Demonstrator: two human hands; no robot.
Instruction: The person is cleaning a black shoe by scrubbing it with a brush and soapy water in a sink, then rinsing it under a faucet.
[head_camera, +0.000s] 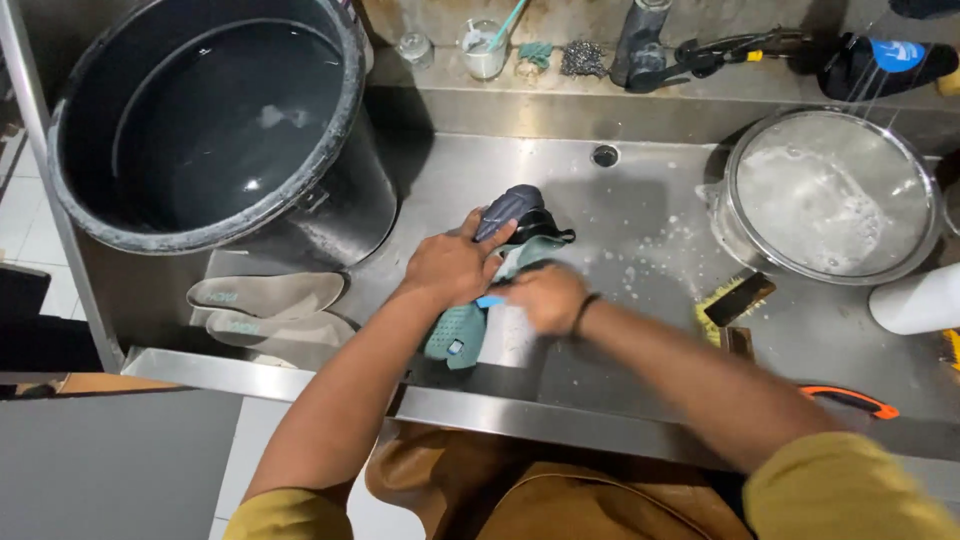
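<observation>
Gripping the dark navy and teal shoe (505, 235), your left hand (452, 268) is closed over its upper part, with the fingers wrapped around the dark heel end, which points away from you. The shoe lies sole-up on the wet stainless steel sink counter (640, 225), near its front edge, and the pale green perforated sole (455, 330) points toward you. Your right hand (545, 298) is closed and pressed against the middle of the shoe; it is blurred, and a small blue item (490, 300) shows at its fingertips, though you cannot tell what that item is. A dark band (581, 312) sits on your right wrist. To your left, two beige insoles (268, 308) lie side by side on the counter, just in front of a large black bucket of water (205, 115). To your right, a round metal basin of soapy water (828, 195) stands well apart from the shoe, and a yellow-bristled scrubbing brush (733, 305) lies between the basin and your right forearm. A drain hole (604, 155) sits beyond the shoe.
</observation>
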